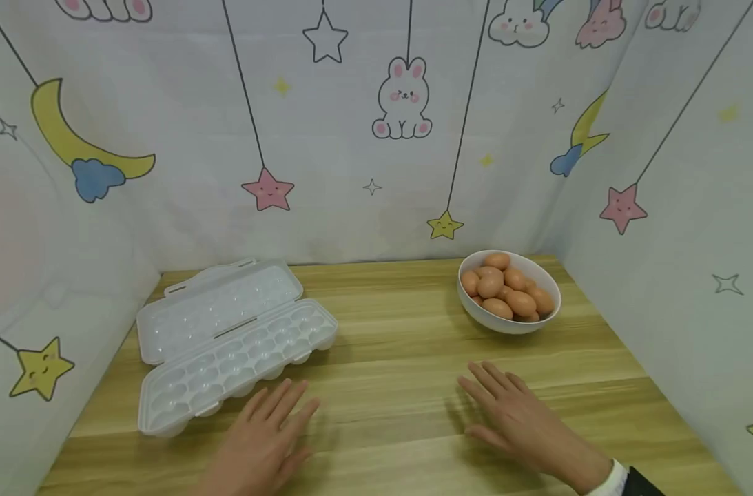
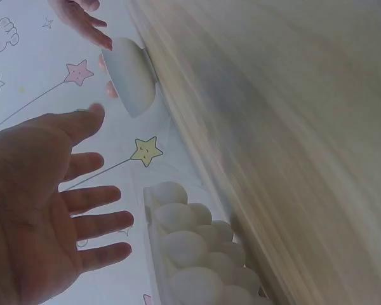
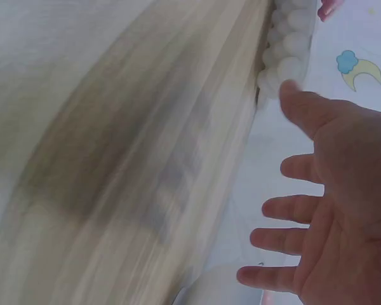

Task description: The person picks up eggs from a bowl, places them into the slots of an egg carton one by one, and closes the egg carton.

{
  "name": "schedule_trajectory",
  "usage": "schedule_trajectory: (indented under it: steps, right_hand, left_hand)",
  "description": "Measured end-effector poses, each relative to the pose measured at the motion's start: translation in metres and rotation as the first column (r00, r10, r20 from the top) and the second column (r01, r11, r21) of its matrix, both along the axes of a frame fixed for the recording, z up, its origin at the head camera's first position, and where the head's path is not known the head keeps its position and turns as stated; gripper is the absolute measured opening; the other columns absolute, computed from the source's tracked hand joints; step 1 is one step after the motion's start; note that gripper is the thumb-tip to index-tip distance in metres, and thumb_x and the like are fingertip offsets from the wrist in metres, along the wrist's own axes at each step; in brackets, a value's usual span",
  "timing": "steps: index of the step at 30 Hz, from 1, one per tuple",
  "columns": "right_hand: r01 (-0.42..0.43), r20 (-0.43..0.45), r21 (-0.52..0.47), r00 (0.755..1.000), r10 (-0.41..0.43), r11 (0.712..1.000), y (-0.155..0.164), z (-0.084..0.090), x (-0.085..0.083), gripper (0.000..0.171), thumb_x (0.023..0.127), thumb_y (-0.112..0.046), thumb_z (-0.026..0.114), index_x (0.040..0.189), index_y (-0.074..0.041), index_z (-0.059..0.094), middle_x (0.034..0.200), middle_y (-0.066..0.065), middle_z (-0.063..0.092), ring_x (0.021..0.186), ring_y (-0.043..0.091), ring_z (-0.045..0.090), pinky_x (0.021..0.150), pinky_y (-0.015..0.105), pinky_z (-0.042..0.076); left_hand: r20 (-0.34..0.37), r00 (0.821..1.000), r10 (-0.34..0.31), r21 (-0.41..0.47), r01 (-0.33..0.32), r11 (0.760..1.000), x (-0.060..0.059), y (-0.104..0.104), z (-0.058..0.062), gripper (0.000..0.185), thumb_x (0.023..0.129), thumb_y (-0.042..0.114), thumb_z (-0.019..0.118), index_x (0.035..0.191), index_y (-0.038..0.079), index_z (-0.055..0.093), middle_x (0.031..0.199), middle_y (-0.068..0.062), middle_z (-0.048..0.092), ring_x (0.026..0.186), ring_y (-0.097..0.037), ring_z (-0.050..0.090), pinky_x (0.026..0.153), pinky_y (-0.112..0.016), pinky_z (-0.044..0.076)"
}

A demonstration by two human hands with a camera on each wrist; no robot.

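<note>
The eggs (image 1: pixel 490 284) were light brown and smooth, oval to nearly round, with a soft sheen, and lay heaped inside a bowl (image 1: pixel 508 326) toward the far right of the bench (image 1: pixel 395 372). The bowl was white, round and plain, its wall curving up to a thin rim, with the topmost egg near the rim at the back. At the left stood the carton (image 1: pixel 240 335), open, of translucent whitish plastic, its rows of round cups bulging underneath and its lid (image 1: pixel 218 313) laid back behind them. The left hand (image 1: pixel 261 437) was just beside the carton's near side, its grip wide, fingers extended. The right hand (image 1: pixel 521 420) was in front of the bowl and apart from it, its grip also wide; a white cuff (image 1: pixel 610 479) and dark sleeve (image 1: pixel 639 484) showed at that wrist. The bench had streaky yellow-brown wood grain, and pale cloth (image 1: pixel 351 151) printed with stars, moons and rabbits hung behind.
</note>
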State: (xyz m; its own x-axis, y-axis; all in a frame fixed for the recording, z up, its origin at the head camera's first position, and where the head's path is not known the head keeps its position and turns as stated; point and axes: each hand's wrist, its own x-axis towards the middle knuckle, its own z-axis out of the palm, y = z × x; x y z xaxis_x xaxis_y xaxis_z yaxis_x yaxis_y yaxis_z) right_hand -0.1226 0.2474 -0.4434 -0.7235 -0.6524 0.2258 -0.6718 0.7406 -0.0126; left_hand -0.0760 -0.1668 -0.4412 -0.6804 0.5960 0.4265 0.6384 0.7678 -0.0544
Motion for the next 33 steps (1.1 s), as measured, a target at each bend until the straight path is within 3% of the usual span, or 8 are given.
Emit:
schedule_trajectory:
  steps: [6, 13, 19, 21, 24, 26, 28, 33]
  right_hand:
    - [-0.018, 0.038, 0.002, 0.999, 0.018, 1.000, -0.016, 0.011, -0.011, 0.059, 0.084, -0.044, 0.063, 0.133, -0.013, 0.051, 0.133, 0.013, 0.048, 0.120, 0.030, 0.046, 0.091, 0.049, 0.044]
    - [-0.045, -0.005, -0.034, 0.999, 0.045, 0.998, -0.043, 0.030, -0.030, 0.051, 0.087, -0.044, 0.060, 0.126, -0.011, 0.057, 0.117, 0.007, 0.058, 0.102, 0.021, 0.058, 0.082, 0.039, 0.052]
    - [-0.017, 0.051, -0.062, 0.998, 0.021, 0.998, -0.076, 0.048, -0.047, 0.047, 0.089, -0.043, 0.058, 0.123, -0.011, 0.059, 0.112, 0.003, 0.061, 0.096, 0.016, 0.060, 0.075, 0.031, 0.054]
    - [-0.006, 0.098, -0.076, 0.995, 0.013, 0.997, -0.089, 0.054, -0.053, 0.046, 0.090, -0.042, 0.056, 0.123, -0.011, 0.059, 0.112, 0.004, 0.061, 0.093, 0.015, 0.061, 0.075, 0.030, 0.054]
    - [0.009, 0.177, -0.101, 0.984, 0.009, 0.995, -0.108, 0.061, -0.065, 0.044, 0.091, -0.040, 0.055, 0.122, -0.009, 0.060, 0.112, 0.004, 0.062, 0.091, 0.014, 0.061, 0.075, 0.028, 0.053]
    - [0.021, 0.241, -0.126, 0.970, 0.010, 0.992, -0.121, 0.065, -0.074, 0.043, 0.091, -0.040, 0.055, 0.121, -0.009, 0.060, 0.110, 0.004, 0.063, 0.088, 0.013, 0.061, 0.074, 0.027, 0.053]
    - [0.033, 0.306, -0.170, 0.952, 0.021, 0.985, -0.134, 0.068, -0.086, 0.041, 0.091, -0.037, 0.056, 0.119, -0.008, 0.062, 0.107, 0.005, 0.065, 0.086, 0.012, 0.062, 0.073, 0.027, 0.053]
    - [0.123, 0.505, -0.258, 0.863, 0.025, 0.958, -0.161, 0.071, -0.119, 0.038, 0.091, -0.037, 0.057, 0.118, -0.010, 0.063, 0.100, 0.001, 0.066, 0.077, 0.009, 0.061, 0.066, 0.025, 0.053]
  left_hand:
    - [-0.018, 0.993, 0.118, 0.099, -0.115, 0.988, 0.001, -0.006, 0.017, 0.060, 0.096, 0.053, 0.024, 0.122, 0.012, 0.060, 0.125, -0.012, 0.055, 0.111, -0.033, 0.052, 0.089, -0.050, 0.044]
    - [0.004, 0.958, 0.287, 0.187, -0.283, 0.941, -0.003, -0.031, 0.038, 0.043, 0.082, 0.035, 0.066, 0.118, 0.012, 0.062, 0.119, -0.011, 0.058, 0.104, -0.032, 0.056, 0.083, -0.050, 0.047]
    - [0.066, 0.906, 0.418, 0.310, -0.416, 0.855, -0.014, -0.064, 0.055, 0.037, 0.077, 0.019, 0.072, 0.111, 0.006, 0.064, 0.112, -0.016, 0.060, 0.095, -0.039, 0.057, 0.074, -0.054, 0.047]
    - [0.161, 0.865, 0.475, 0.326, -0.501, 0.802, -0.017, -0.079, 0.058, 0.034, 0.081, 0.019, 0.070, 0.112, 0.006, 0.063, 0.109, -0.018, 0.060, 0.092, -0.039, 0.058, 0.069, -0.054, 0.047]
    - [0.362, 0.759, 0.542, 0.291, -0.644, 0.707, -0.022, -0.105, 0.061, 0.037, 0.087, 0.026, 0.063, 0.116, 0.004, 0.060, 0.105, -0.021, 0.061, 0.089, -0.039, 0.058, 0.060, -0.051, 0.047]
    - [0.462, 0.689, 0.558, 0.248, -0.705, 0.665, -0.024, -0.122, 0.060, 0.043, 0.090, 0.032, 0.058, 0.120, 0.001, 0.057, 0.104, -0.023, 0.062, 0.088, -0.038, 0.059, 0.059, -0.049, 0.048]
    - [0.546, 0.632, 0.550, 0.211, -0.739, 0.639, -0.027, -0.137, 0.058, 0.051, 0.092, 0.038, 0.054, 0.122, -0.003, 0.054, 0.107, -0.025, 0.060, 0.092, -0.040, 0.058, 0.062, -0.049, 0.048]
    - [0.660, 0.551, 0.511, 0.132, -0.754, 0.643, -0.035, -0.166, 0.054, 0.070, 0.093, 0.050, 0.042, 0.131, -0.009, 0.042, 0.121, -0.033, 0.050, 0.104, -0.048, 0.051, 0.071, -0.054, 0.048]
